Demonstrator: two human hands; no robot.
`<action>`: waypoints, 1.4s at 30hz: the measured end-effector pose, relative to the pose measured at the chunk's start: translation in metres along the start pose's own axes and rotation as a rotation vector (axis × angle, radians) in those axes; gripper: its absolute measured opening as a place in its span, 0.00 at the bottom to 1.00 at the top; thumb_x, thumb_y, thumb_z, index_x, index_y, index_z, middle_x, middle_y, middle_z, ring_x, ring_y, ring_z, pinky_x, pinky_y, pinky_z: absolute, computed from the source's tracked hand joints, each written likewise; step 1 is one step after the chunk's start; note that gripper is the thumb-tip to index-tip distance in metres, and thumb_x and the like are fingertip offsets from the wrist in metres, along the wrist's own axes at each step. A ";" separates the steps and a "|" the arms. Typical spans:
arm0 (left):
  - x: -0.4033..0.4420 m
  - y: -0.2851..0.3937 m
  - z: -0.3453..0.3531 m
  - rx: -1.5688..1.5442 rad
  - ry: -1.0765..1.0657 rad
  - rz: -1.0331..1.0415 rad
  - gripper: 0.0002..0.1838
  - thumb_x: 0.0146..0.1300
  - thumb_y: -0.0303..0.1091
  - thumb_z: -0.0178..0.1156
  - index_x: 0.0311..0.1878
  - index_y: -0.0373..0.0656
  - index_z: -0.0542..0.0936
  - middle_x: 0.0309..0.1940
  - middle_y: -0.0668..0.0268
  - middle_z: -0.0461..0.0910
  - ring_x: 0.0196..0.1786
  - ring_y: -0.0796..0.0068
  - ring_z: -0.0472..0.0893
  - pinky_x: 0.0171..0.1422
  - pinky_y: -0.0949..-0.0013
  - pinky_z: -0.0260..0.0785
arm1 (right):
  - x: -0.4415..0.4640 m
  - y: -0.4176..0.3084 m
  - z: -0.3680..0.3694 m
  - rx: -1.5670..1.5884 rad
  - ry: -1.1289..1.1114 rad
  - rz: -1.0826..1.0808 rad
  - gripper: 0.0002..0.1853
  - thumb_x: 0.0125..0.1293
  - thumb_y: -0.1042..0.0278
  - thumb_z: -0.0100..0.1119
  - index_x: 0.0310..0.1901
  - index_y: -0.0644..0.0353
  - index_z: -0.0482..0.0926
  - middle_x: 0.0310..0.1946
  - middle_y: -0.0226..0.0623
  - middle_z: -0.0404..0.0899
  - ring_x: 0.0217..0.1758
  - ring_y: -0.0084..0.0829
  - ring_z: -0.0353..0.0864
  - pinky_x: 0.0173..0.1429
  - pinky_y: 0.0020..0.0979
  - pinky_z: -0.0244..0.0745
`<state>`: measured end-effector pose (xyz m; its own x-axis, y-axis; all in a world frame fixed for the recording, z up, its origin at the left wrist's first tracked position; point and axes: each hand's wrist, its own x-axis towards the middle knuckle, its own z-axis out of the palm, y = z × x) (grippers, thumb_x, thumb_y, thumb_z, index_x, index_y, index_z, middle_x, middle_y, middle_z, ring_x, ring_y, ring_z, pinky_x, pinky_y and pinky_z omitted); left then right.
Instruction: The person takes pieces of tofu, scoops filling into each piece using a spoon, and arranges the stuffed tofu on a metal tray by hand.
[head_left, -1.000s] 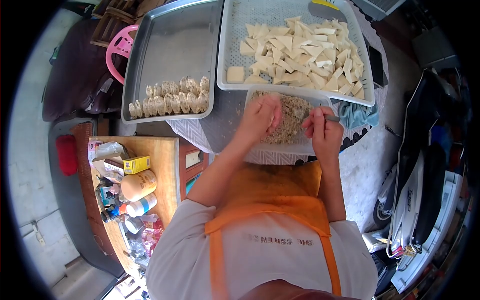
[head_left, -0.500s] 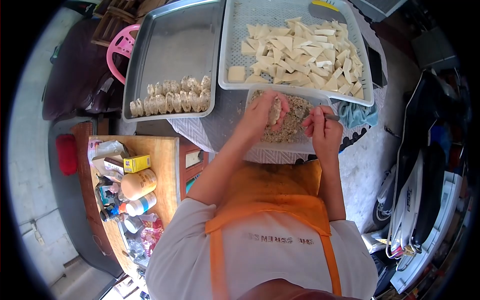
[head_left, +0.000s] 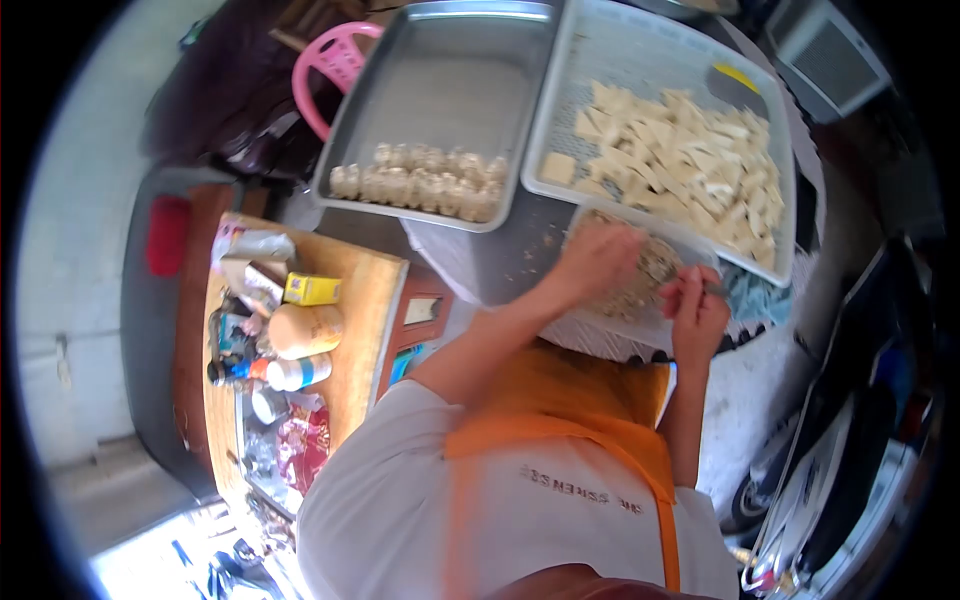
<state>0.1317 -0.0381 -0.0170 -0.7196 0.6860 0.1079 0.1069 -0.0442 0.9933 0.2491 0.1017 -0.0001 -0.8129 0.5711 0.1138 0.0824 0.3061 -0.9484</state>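
Observation:
My left hand point(head_left: 605, 258) is over the plastic container point(head_left: 700, 238) of crumbly brown-grey filling point(head_left: 655, 262). Motion blurs its fingers, so I cannot tell what lies in them. On the container's right side, my right hand point(head_left: 696, 298) is closed on a thin utensil point(head_left: 715, 290), of which only a bit of handle shows. Behind the hands, a white perforated tray point(head_left: 615, 50) holds a heap of pale tofu-like pieces point(head_left: 680, 160), many cut as triangles. Filled pieces point(head_left: 425, 182) stand in rows along the near side of the metal tray point(head_left: 450, 85) at left.
A scraper with a yellow grip point(head_left: 738, 82) lies in the white tray's far right corner. A blue-green cloth point(head_left: 755, 295) is beside my right hand. At left, a wooden cabinet point(head_left: 365, 265) bears bottles and boxes. A motorbike point(head_left: 840, 470) stands at right.
The view has turned and shifted, moving the trays rightward in the picture. My left hand, earlier cupping a filled piece, is now blurred with its back upward. My right hand still grips the utensil.

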 end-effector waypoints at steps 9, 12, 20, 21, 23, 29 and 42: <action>0.005 0.042 -0.069 0.029 0.230 -0.019 0.12 0.66 0.37 0.49 0.29 0.41 0.73 0.20 0.66 0.71 0.23 0.70 0.73 0.26 0.66 0.65 | -0.001 -0.001 0.002 0.026 0.003 -0.002 0.14 0.72 0.66 0.46 0.32 0.66 0.75 0.18 0.31 0.75 0.16 0.16 0.68 0.21 0.19 0.62; 0.028 0.055 -0.158 0.074 0.448 -0.205 0.17 0.70 0.43 0.43 0.34 0.41 0.74 0.23 0.65 0.72 0.28 0.70 0.74 0.34 0.64 0.70 | 0.000 0.003 0.002 0.040 -0.008 -0.017 0.14 0.72 0.66 0.46 0.32 0.66 0.74 0.19 0.31 0.75 0.16 0.16 0.68 0.21 0.19 0.62; 0.031 -0.046 -0.390 0.595 0.567 -0.200 0.16 0.55 0.28 0.60 0.49 0.43 0.79 0.28 0.63 0.78 0.30 0.74 0.78 0.33 0.68 0.74 | -0.001 0.003 0.000 0.023 -0.008 -0.003 0.18 0.73 0.62 0.45 0.30 0.68 0.76 0.24 0.29 0.76 0.17 0.16 0.69 0.22 0.18 0.62; 0.025 -0.060 -0.407 0.694 0.552 -0.258 0.16 0.53 0.29 0.61 0.47 0.43 0.81 0.27 0.63 0.79 0.31 0.73 0.79 0.34 0.68 0.74 | -0.001 0.004 0.000 0.025 -0.008 -0.005 0.19 0.73 0.62 0.45 0.30 0.68 0.76 0.25 0.29 0.76 0.17 0.16 0.69 0.22 0.18 0.62; 0.013 -0.069 -0.425 0.811 0.406 -0.237 0.14 0.51 0.32 0.64 0.43 0.45 0.83 0.28 0.64 0.81 0.31 0.72 0.80 0.35 0.68 0.73 | -0.001 0.005 0.000 0.026 -0.010 -0.007 0.19 0.73 0.62 0.45 0.29 0.68 0.76 0.25 0.29 0.76 0.17 0.16 0.69 0.22 0.19 0.62; 0.002 -0.038 -0.412 1.046 0.202 -0.356 0.09 0.52 0.32 0.63 0.37 0.44 0.84 0.26 0.65 0.82 0.28 0.74 0.80 0.34 0.70 0.71 | 0.000 0.003 0.001 -0.010 -0.020 -0.023 0.15 0.73 0.65 0.45 0.31 0.66 0.75 0.19 0.30 0.75 0.15 0.16 0.68 0.21 0.19 0.62; 0.031 0.000 -0.364 1.401 -0.026 -0.265 0.13 0.66 0.37 0.51 0.45 0.39 0.80 0.35 0.54 0.82 0.42 0.53 0.80 0.46 0.60 0.70 | -0.002 0.007 -0.002 -0.015 -0.025 0.013 0.20 0.72 0.66 0.47 0.23 0.69 0.75 0.25 0.32 0.76 0.19 0.19 0.71 0.25 0.23 0.66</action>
<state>-0.1403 -0.2816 0.0013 -0.8140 0.5742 -0.0875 0.5635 0.8172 0.1208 0.2524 0.1048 -0.0060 -0.8261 0.5557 0.0938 0.1014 0.3102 -0.9452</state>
